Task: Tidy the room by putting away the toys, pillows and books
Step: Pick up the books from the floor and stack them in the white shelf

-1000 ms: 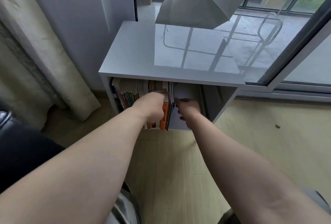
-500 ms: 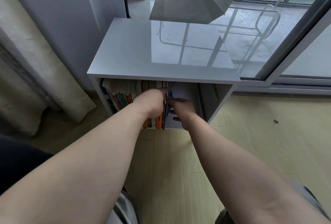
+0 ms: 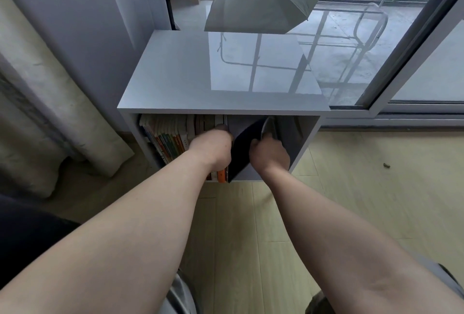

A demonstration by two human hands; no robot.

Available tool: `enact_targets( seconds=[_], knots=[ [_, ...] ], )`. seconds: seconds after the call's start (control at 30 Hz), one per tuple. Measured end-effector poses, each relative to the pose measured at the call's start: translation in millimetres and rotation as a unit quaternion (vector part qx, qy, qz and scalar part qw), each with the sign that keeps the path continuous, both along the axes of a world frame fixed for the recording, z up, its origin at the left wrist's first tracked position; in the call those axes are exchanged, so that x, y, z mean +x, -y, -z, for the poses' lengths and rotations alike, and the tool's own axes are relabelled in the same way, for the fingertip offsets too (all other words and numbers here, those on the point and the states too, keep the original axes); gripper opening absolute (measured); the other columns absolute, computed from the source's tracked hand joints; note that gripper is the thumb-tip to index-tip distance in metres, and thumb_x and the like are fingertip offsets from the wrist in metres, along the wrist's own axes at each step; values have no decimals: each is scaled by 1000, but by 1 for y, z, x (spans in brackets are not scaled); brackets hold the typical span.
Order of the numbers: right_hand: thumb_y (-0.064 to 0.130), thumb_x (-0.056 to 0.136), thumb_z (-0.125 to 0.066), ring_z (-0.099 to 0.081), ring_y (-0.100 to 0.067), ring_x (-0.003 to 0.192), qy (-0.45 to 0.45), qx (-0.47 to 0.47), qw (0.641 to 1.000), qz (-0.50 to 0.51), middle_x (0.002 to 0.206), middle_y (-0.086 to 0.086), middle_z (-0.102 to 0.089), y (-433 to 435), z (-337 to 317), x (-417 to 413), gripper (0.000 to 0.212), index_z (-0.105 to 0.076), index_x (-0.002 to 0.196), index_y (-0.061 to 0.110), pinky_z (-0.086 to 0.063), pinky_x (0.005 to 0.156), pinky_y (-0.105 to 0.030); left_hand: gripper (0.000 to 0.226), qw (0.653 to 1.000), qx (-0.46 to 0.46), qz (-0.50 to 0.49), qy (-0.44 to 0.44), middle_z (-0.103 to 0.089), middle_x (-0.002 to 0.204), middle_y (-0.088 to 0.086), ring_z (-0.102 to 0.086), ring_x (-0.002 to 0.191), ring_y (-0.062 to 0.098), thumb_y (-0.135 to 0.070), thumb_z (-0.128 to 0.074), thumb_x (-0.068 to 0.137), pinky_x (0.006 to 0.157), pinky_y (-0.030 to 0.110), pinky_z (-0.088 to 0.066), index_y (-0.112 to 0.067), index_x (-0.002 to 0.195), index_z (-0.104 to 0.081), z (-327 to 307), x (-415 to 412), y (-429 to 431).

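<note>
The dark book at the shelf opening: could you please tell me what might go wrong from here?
The dark book is tilted in the right hand, so its corner may catch on the shelf rather than slide in. The left hand rests against the row of books; released early, they may tip into the gap.

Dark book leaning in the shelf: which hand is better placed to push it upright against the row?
Right. The right hand grips the dark book from the open side of the shelf, while the left hand is busy holding back the row of books.
</note>
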State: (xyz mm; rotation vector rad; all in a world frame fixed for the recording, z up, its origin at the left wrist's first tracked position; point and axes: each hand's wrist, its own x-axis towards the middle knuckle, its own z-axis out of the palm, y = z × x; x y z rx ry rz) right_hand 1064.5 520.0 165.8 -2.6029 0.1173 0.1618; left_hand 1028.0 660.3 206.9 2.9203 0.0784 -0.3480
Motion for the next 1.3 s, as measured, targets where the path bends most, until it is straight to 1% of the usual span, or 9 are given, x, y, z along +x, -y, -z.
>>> enact_targets(
  seconds=[0.1, 0.2, 0.33, 0.6, 0.73, 0.83, 0.97, 1.07, 1.3],
  knots=[
    [35, 101, -45, -60, -31, 83, 8, -27, 1000, -5, 109, -12, -67, 4, 1, 2, 34, -57, 120, 9, -44, 66, -33, 61, 1000, 10, 10, 4, -58, 127, 6, -61, 97, 23, 5, -50, 86, 79, 38, -61, -19, 142, -54, -3, -1, 1],
    [32, 100, -54, -67, -38, 104, -8, 28, 1000, 3, 119, -16, -67, 4, 4, 2, 44, -49, 137, 9, -52, 74, -37, 64, 1000, 15, 18, 11, -54, 139, 5, -61, 103, 25, 5, -49, 88, 78, 36, -59, -24, 145, -51, -5, -2, 2],
    [13, 96, -61, -63, -39, 115, -34, 93, 995, -18, 129, -20, -63, 4, 3, 4, 49, -42, 142, 6, -55, 88, -39, 70, 999, 24, 21, -6, -62, 127, 6, -62, 101, 24, 4, -49, 88, 76, 36, -60, -32, 148, -48, -1, 3, 4],
    [10, 97, -50, -66, -39, 91, 63, -20, 995, -71, 104, -15, -68, 9, -5, -7, 30, -52, 127, 15, -47, 67, -37, 73, 999, 30, 8, 35, -59, 135, 6, -63, 108, 26, 4, -52, 88, 79, 38, -61, -34, 150, -44, 2, 7, 4],
    [6, 96, -48, -54, -34, 70, 99, -58, 989, -96, 80, -9, -55, 18, -15, -18, 23, -51, 118, 12, -43, 60, -35, 74, 999, 36, 18, 25, -55, 139, 6, -61, 112, 28, 5, -52, 88, 80, 39, -61, -34, 150, -44, 1, 7, 6],
    [3, 93, -48, -54, -34, 69, 122, -63, 985, -107, 76, -6, -52, 27, -21, -27, 23, -51, 114, 12, -40, 60, -33, 72, 998, 42, 30, 25, -55, 136, 6, -61, 111, 29, 6, -51, 87, 80, 40, -61, -33, 148, -47, 0, 4, 8],
    [4, 92, -50, -56, -35, 71, 122, -55, 986, -101, 75, -7, -54, 35, -27, -33, 22, -52, 113, 12, -41, 59, -33, 59, 998, 61, 25, -1, -58, 111, 5, -56, 91, 24, 3, -50, 92, 74, 36, -60, -22, 145, -51, -2, -2, 12],
    [4, 93, -50, -54, -33, 70, 122, -51, 986, -98, 76, -6, -55, 39, -28, -38, 22, -53, 113, 13, -41, 59, -33, 58, 999, 47, -2, 5, -56, 120, 7, -60, 93, 25, 1, -53, 90, 73, 36, -60, -21, 143, -53, 6, 1, 13],
    [5, 92, -48, -63, -38, 76, 110, -36, 989, -91, 82, -12, -64, 47, -29, -45, 20, -53, 109, 13, -52, 61, -39, 25, 992, -13, -119, 35, -60, 100, 11, -64, 88, 26, -2, -61, 91, 67, 33, -56, -4, 116, -65, 18, 25, 27]
  ],
)
